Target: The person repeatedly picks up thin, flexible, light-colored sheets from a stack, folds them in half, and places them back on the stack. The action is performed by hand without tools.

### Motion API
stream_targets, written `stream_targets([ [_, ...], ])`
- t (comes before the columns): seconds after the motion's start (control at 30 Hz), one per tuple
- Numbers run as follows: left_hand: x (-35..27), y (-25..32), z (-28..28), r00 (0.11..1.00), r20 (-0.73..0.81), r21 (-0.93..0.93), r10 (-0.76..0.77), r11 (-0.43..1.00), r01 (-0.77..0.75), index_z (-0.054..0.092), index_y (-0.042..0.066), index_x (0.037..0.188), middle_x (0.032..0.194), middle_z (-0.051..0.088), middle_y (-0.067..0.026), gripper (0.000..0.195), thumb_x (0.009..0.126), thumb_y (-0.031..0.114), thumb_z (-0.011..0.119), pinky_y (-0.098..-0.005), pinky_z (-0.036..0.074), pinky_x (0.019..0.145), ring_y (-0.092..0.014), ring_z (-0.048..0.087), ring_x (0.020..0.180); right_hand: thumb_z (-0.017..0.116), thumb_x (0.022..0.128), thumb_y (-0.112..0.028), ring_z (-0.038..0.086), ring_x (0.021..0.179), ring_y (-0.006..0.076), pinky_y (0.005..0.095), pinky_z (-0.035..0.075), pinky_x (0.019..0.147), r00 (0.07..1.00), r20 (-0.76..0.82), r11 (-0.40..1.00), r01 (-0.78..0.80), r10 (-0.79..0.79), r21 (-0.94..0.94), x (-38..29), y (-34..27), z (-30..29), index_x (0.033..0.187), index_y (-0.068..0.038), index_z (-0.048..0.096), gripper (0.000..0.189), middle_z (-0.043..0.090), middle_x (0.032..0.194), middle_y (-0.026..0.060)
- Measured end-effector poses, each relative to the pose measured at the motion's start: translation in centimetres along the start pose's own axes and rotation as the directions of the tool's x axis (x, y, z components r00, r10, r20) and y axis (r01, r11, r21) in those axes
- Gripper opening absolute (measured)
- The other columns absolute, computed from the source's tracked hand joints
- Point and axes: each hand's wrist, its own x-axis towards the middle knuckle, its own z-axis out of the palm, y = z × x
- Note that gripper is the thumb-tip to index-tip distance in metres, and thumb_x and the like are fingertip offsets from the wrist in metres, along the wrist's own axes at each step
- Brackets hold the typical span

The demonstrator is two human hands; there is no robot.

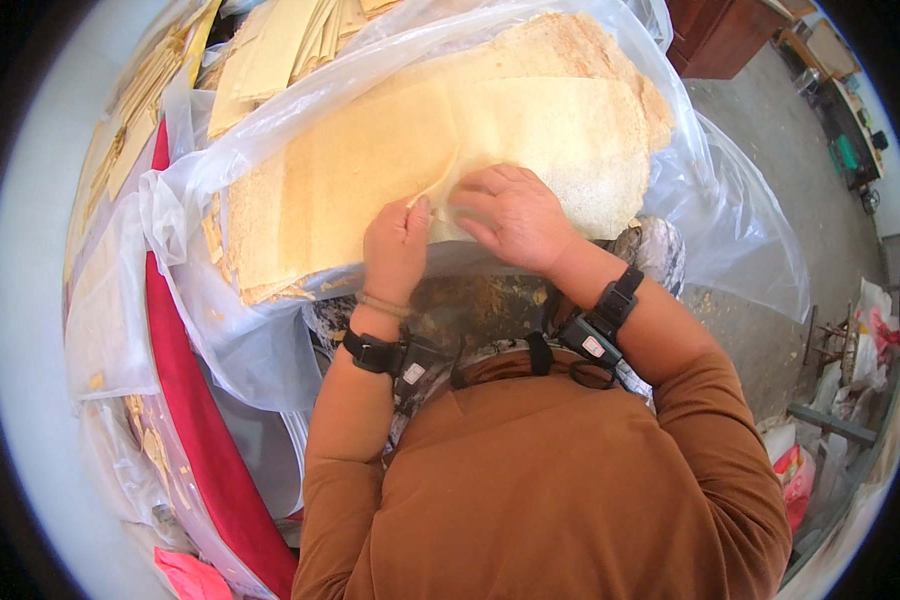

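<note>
A stack of thin, pale-yellow sheets (345, 187) with ragged, flaky edges lies across in front of me. My left hand (397, 244) pinches the raised edge of a sheet between thumb and forefinger, near the middle of the stack's front side. That edge curls up in a ridge running away from my fingers. To the right of it, my right hand (514, 214) is over a lighter, speckled sheet (570, 142). Its fingers are bent and slightly blurred, the thumb apart from them, with nothing visible between. The fingertips are close to the sheet.
Clear plastic sheeting (195, 169) lies under and around the stack. Folded yellow sheets (285, 52) are piled behind it, and another pile (131, 112) stands at far left. A red strip (195, 420) runs down the left. A wooden cabinet (720, 34) stands at back right.
</note>
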Motion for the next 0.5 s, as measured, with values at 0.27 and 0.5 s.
stream_targets([
  [0.27,0.9,-2.0,-1.8,0.933,0.091,-0.532,-0.349,0.775,0.342,0.074,0.002,0.102,0.082,0.063,0.0056,0.034,0.110,0.033,0.063,-0.0237,0.042,0.062,-0.003,0.050,0.072,0.079,0.086,-0.032,0.062,0.109,0.0303,0.0444,0.047,0.103,0.996,-0.069,0.998,0.053,-0.051,0.024,-0.1,-0.9,0.3,0.110,-0.011,0.076,0.032,0.067,0.112,0.0068],
  [0.5,1.4,-1.0,-2.3,0.967,-0.149,-0.357,-0.208,0.923,0.143,0.074,0.000,0.098,0.078,0.063,0.0021,0.036,0.109,0.032,0.063,-0.0279,0.044,0.064,-0.007,0.051,0.072,0.077,0.089,-0.032,0.063,0.115,0.0321,0.0457,0.045,0.110,0.996,-0.061,0.998,0.061,-0.059,0.031,1.9,-1.3,1.9,0.115,-0.013,0.075,0.032,0.070,0.113,0.0077],
])
